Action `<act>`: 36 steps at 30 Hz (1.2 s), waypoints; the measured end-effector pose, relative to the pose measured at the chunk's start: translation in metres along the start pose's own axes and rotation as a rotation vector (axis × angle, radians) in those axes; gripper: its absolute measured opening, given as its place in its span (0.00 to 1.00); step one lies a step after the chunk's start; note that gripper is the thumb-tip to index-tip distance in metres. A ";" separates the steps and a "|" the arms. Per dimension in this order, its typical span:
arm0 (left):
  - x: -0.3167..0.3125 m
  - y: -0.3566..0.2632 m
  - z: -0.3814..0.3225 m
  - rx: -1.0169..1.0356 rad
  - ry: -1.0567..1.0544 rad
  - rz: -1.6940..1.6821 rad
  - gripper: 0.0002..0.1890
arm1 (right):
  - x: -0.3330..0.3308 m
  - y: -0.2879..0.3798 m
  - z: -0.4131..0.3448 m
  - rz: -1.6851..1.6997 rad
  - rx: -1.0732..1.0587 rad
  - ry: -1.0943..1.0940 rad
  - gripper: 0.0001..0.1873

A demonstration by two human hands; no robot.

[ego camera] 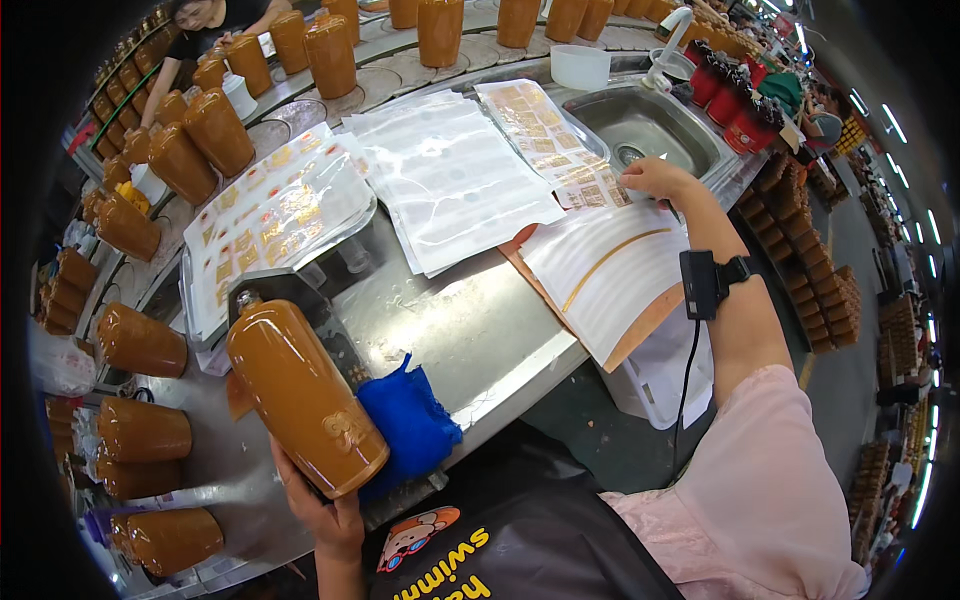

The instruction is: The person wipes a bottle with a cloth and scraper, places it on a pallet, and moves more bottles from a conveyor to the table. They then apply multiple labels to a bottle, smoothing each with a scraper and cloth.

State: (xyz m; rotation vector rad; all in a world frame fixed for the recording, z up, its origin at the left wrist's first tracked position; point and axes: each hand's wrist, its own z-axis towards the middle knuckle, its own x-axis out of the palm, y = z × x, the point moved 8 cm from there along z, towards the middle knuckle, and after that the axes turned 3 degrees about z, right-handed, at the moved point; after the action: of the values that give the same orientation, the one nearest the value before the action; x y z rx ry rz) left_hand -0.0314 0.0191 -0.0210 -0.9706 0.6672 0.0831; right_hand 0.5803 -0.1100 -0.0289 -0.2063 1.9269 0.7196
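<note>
My left hand [319, 510] is closed around the base end of a glossy brown ceramic bottle [304, 394], which lies tilted on a dark metal rest beside a blue cloth [412, 420]. My right hand [656, 180] reaches to the lower corner of a sheet of gold decals [555, 135], near the sink's edge; what its fingers pinch is too small to tell. Below that hand lies a curved white sheet with one gold strip [611, 262]. A stack of white translucent sheets [457, 180] and a tray of gold and red decal sheets [281, 217] lie further left.
A steel sink [645, 127] with a white tap [671, 45] is at the back right, beside a white plastic tub [580, 67]. Brown bottles [330, 56] line the curved conveyor, where a person is at the far left. A white plastic basket [660, 382] stands below the table edge.
</note>
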 end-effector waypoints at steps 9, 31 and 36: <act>-0.001 0.002 -0.002 -0.059 0.016 0.021 0.50 | 0.008 -0.007 0.009 0.116 -0.151 -0.095 0.10; -0.009 -0.105 0.132 0.260 -0.095 -0.091 0.05 | 0.103 0.325 -0.254 0.692 -1.091 0.252 0.11; -0.009 -0.093 0.125 0.177 -0.069 0.002 0.05 | 0.107 0.300 -0.212 1.195 -0.870 0.454 0.09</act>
State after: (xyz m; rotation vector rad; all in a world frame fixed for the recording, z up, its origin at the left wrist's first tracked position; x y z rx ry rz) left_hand 0.0554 0.0660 0.1000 -0.7934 0.6014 0.0576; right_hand 0.2354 0.0296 0.0580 0.3400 1.8988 2.4626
